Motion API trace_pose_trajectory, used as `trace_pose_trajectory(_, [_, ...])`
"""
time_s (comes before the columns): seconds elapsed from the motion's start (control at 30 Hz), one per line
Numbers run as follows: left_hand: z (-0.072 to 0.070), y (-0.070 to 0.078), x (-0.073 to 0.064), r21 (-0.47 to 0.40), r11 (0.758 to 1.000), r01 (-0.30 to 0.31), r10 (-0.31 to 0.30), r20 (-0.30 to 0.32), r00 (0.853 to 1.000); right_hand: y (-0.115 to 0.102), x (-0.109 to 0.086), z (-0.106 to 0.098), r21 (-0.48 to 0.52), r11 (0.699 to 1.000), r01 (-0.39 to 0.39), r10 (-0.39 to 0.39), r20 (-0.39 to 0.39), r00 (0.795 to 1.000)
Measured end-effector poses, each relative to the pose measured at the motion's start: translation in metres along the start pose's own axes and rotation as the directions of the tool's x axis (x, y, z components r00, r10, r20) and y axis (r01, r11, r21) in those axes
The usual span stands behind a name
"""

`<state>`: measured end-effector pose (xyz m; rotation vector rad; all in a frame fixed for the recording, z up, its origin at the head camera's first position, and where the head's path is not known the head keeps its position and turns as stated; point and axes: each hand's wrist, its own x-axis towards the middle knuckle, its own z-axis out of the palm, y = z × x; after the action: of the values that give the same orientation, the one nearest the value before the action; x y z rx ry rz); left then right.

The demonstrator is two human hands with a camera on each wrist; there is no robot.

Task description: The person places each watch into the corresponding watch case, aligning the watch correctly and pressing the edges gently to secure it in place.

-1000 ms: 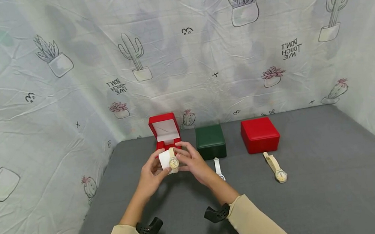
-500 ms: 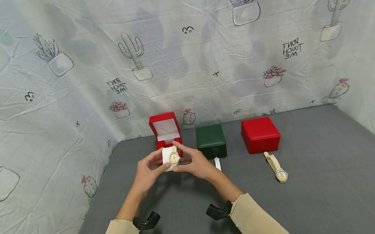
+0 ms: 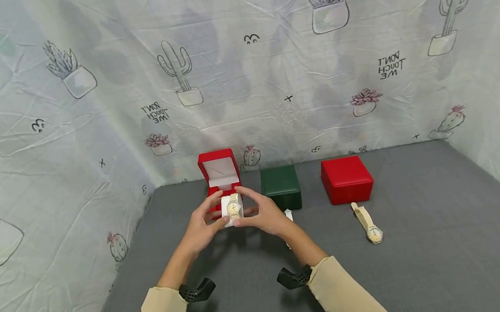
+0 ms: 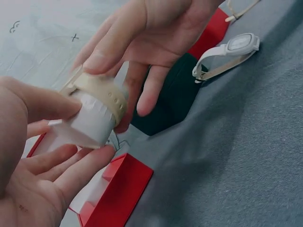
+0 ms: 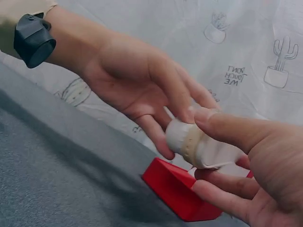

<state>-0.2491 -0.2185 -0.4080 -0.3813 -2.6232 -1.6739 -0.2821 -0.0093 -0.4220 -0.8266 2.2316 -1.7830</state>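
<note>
A cream-strapped watch (image 3: 233, 208) is wrapped round a white cushion (image 4: 87, 124), raised above the table with the dial toward the head camera. My left hand (image 3: 200, 232) pinches the cushion from the left, thumb in front and fingers behind. From the right, my right hand (image 3: 266, 218) grips the cushion and strap between thumb and fingers. Just behind both hands stands a red watch box (image 3: 217, 155), its lid up and its lining white; the hands partly cover its base.
A closed green box (image 3: 281, 185) and a closed red box (image 3: 347, 179) stand to the right. Before the green one lies a white watch (image 4: 241, 43), partly behind my right arm. Another cream watch (image 3: 374, 234) lies before the red one. A printed cloth hangs behind the grey table (image 3: 443, 238).
The cushion with the watch has shifted slightly right and turned so the dial faces more squarely forward. My right fingers have moved from the strap to the cushion's right side.
</note>
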Motion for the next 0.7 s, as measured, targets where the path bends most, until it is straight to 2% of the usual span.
trace_pose_trajectory(0.13, [-0.0032, -0.0004, -0.0005, -0.009, 1.0, -0.016, 0.016, -0.012, 1.0, -0.0006, -0.001, -0.0031, 0.019, 1.0, -0.005, 0.005, -0.01, 1.0])
trace_pose_trajectory(0.27, [-0.0049, 0.0005, -0.0005, -0.025, 0.999, -0.04, 0.041, 0.054, 0.998, 0.0009, -0.001, -0.0059, 0.026, 1.0, 0.012, -0.011, -0.008, 1.0])
trace_pose_trajectory(0.43, [-0.0057, 0.0035, 0.001, -0.035, 0.997, -0.064, 0.068, 0.146, 0.987, 0.002, -0.0005, -0.0076, 0.023, 1.0, 0.019, -0.019, 0.009, 1.0])
trace_pose_trajectory(0.7, [-0.0072, 0.0024, 0.002, -0.01, 0.997, -0.071, 0.072, 0.175, 0.982, 0.0037, 0.0001, -0.0038, 0.017, 1.0, 0.016, -0.017, 0.039, 0.999])
